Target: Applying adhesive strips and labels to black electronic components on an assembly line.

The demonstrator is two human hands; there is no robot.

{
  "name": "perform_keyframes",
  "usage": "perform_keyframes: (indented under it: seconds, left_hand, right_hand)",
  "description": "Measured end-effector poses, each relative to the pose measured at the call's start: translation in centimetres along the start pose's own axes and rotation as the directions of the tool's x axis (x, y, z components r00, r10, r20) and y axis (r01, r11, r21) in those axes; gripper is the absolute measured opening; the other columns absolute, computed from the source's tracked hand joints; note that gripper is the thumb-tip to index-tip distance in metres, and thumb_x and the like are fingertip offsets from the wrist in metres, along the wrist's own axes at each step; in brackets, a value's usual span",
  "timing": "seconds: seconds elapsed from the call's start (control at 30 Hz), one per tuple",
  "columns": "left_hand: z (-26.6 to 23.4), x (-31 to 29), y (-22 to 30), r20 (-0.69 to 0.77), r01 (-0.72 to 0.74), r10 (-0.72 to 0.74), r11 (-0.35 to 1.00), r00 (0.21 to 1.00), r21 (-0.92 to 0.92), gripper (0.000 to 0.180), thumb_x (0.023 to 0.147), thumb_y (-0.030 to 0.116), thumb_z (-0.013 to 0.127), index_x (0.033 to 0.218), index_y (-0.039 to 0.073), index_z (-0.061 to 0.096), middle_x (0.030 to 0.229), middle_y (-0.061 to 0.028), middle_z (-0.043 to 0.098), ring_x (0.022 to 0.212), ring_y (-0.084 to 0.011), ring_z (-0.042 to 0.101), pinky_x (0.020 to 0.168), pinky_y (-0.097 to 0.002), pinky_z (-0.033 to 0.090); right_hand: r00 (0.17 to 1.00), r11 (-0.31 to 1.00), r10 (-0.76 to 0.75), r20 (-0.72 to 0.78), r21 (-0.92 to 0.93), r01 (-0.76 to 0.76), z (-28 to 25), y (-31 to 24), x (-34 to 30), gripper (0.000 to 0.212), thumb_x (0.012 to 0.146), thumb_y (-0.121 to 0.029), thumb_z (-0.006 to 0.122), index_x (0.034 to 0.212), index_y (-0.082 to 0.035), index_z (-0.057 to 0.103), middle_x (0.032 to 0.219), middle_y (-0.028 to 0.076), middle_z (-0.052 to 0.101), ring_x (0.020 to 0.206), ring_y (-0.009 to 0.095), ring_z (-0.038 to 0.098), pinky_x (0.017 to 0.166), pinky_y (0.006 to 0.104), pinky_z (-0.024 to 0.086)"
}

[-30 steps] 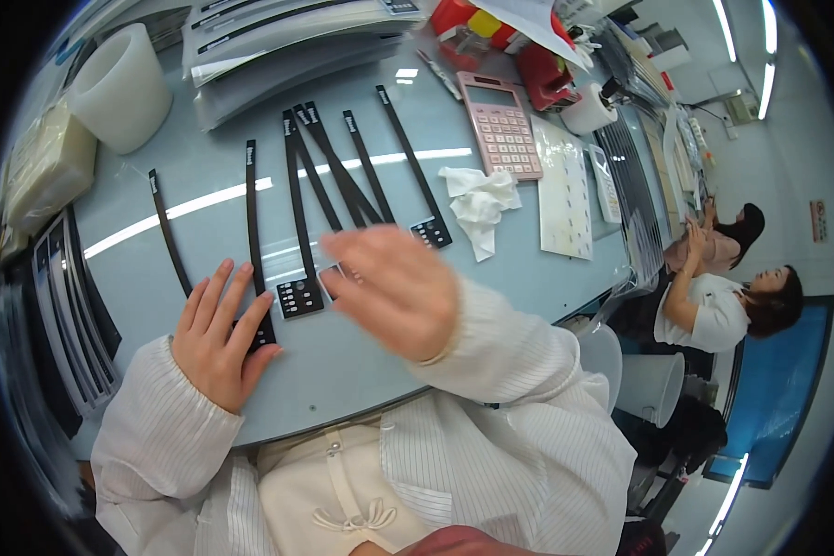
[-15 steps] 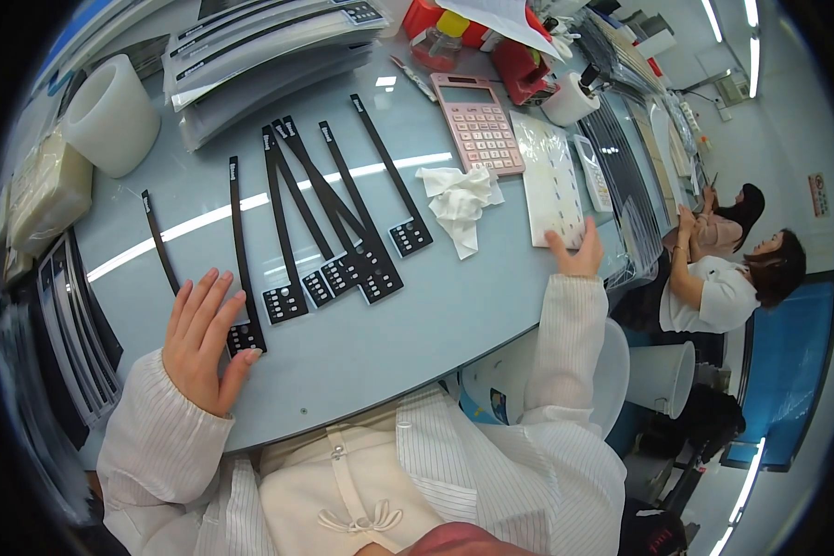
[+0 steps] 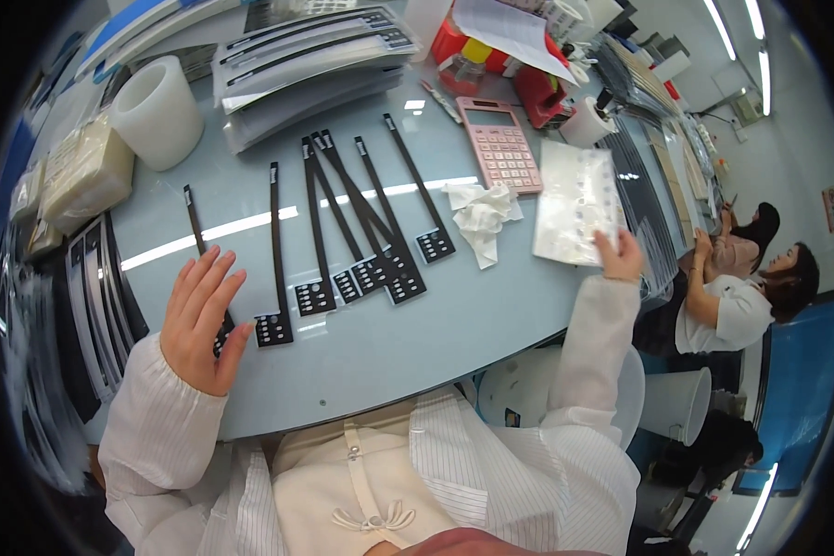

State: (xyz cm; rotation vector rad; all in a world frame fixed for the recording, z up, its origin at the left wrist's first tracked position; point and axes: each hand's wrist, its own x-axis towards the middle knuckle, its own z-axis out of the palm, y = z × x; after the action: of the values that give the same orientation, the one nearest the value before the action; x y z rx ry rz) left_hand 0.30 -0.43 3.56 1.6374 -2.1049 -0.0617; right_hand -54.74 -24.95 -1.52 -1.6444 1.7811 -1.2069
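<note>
My left hand [image 3: 201,324] is open, fingers spread, above the leftmost black strip [image 3: 195,219] and partly hiding its wide end. Right beside the thumb is the square, dotted end of another black strip [image 3: 274,330]. Several more such strips lie fanned across the table, some crossing, like the one on the far right [image 3: 435,245]. My right hand [image 3: 621,257] is closed on the near right corner of a white sheet in a glossy clear cover [image 3: 579,199], with small marks in rows. The sheet looks slightly raised from the table.
Left of the sheet are a pink calculator [image 3: 499,148] and a crumpled white tissue [image 3: 481,219]. A stack of clear-sleeved sheets [image 3: 317,79], a white roll [image 3: 157,113] and a wrapped block [image 3: 85,176] stand at the back left. Two people [image 3: 727,301] sit to the right.
My right hand has gripped the white sheet and shifted it; it now covers the white handheld device seen before. My left hand has moved left, off the second strip's wide end.
</note>
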Motion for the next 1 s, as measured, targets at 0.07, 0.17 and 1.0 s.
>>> perform_keyframes:
  seconds: [0.07,0.17,1.0]
  left_hand:
    - [-0.5,0.0,-0.4,-0.022,-0.008,0.008,1.000,1.000,0.012,0.052,0.075,0.002,0.066,0.125,-0.005,0.056,0.136,-0.0251,0.052,0.133,-0.0426,0.044,0.111,-0.0529,0.031]
    - [-1.3,0.4,-0.2,-0.065,-0.023,0.025,0.999,0.998,0.022,0.053,0.073,0.001,0.067,0.125,-0.005,0.056,0.135,-0.0253,0.052,0.132,-0.0432,0.045,0.109,-0.0521,0.035]
    - [-3.3,1.8,0.4,-0.187,-0.342,0.408,0.888,0.894,0.307,0.029,0.069,0.002,0.069,0.097,0.001,0.064,0.097,-0.0080,0.059,0.100,-0.0252,0.058,0.090,-0.0387,0.052]
  right_hand:
    - [0.935,0.941,-0.307,-0.177,-0.203,0.271,-0.6,-4.1,-1.6,0.026,0.087,-0.012,0.071,0.107,0.004,0.066,0.095,0.009,0.071,0.083,0.013,0.065,0.075,0.0256,0.052]
    - [0.820,0.792,-0.560,-0.120,-0.369,0.486,-1.3,-12.3,-5.4,0.027,0.089,-0.006,0.069,0.113,0.006,0.065,0.094,0.012,0.071,0.084,0.015,0.065,0.076,0.0273,0.053]
    - [0.539,0.925,-0.260,0.801,0.368,-0.100,8.5,-23.1,-10.7,0.032,0.081,-0.015,0.076,0.102,0.007,0.067,0.084,0.009,0.070,0.070,0.011,0.064,0.065,0.0215,0.049]
